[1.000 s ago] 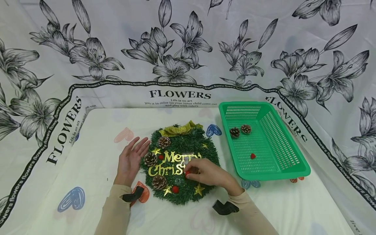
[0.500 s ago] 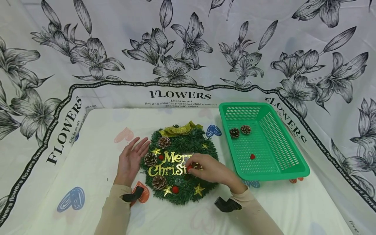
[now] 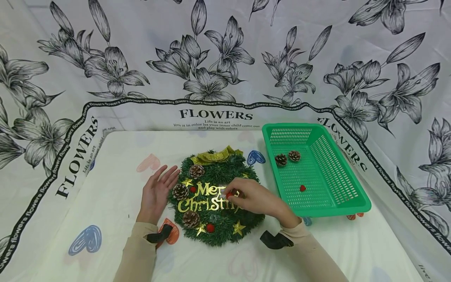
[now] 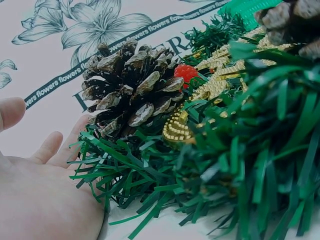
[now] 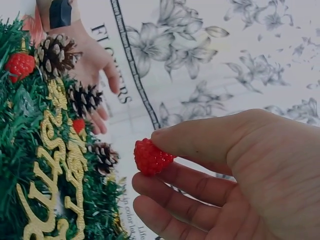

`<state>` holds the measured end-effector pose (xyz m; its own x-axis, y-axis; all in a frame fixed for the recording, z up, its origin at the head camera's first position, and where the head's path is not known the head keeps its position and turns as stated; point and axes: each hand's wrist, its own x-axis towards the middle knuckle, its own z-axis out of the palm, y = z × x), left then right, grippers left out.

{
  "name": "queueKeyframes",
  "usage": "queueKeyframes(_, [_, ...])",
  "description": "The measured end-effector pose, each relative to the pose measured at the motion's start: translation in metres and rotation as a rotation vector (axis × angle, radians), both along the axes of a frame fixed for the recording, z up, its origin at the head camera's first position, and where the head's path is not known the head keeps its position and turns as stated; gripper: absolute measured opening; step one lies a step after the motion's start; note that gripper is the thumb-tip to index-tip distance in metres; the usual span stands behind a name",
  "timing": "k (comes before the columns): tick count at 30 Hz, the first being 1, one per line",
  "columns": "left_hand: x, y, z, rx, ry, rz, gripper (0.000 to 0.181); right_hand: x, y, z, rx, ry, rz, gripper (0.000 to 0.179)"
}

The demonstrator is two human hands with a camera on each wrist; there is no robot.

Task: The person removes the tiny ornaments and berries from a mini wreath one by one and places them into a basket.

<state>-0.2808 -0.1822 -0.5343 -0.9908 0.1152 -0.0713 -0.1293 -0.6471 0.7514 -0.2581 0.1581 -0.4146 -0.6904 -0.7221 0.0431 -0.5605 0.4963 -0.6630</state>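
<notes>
I have the right hand (image 3: 255, 197) pinching a red berry (image 5: 151, 157) with thumb and finger, over the green wreath (image 3: 222, 232). The left hand (image 3: 155, 196), fingers loose, is beside the wreath. The green basket (image 3: 322, 178) holds two pine cones (image 3: 294, 156) and another red berry (image 3: 302, 188).

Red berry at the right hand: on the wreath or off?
Off: right wrist view shows the red berry pinched in the right hand, apart from the wreath.
</notes>
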Motion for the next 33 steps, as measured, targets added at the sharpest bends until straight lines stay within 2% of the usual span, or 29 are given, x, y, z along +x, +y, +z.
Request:
queueKeyframes(13, [0.000,-0.001,0.000,0.001,-0.006,-0.003,0.060,-0.004,0.009,0.016,0.016,0.037,-0.049,0.017])
queueKeyframes(24, [0.000,0.000,0.000,-0.009,-0.004,-0.003,0.060,-0.011,0.021,0.023,-0.030,0.051,-0.039,0.018])
queueKeyframes(33, [0.000,0.000,-0.001,-0.015,0.001,0.002,0.060,-0.014,0.028,0.032,-0.058,0.005,-0.065,0.017])
